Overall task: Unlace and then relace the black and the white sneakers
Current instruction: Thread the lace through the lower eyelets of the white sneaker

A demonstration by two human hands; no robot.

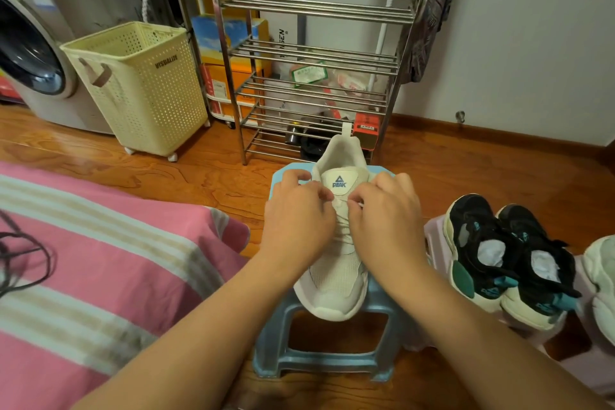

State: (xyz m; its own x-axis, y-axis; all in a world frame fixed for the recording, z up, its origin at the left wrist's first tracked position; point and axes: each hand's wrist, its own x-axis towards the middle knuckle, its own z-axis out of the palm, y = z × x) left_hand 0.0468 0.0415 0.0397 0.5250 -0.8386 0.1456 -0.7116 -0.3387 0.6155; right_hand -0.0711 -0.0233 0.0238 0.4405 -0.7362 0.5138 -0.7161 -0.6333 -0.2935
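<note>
A white sneaker (336, 280) stands on a light blue plastic stool (319, 363), toe toward me, its tongue up. My left hand (299, 213) and my right hand (386, 210) sit over the upper eyelets with curled fingers. Each pinches the white lace (342, 210) just below the tongue label. Two black sneakers (499, 260) with cream soles and teal accents lie side by side on a pale pink stool (436, 243) to the right. Part of another white sneaker (602, 280) shows at the right edge.
A steel shoe rack (312, 76) stands behind the stool against the wall. A cream laundry basket (139, 86) and a washing machine (30, 53) are at the back left. A pink striped bed cover (100, 260) with a black cable fills the left. The floor is wood.
</note>
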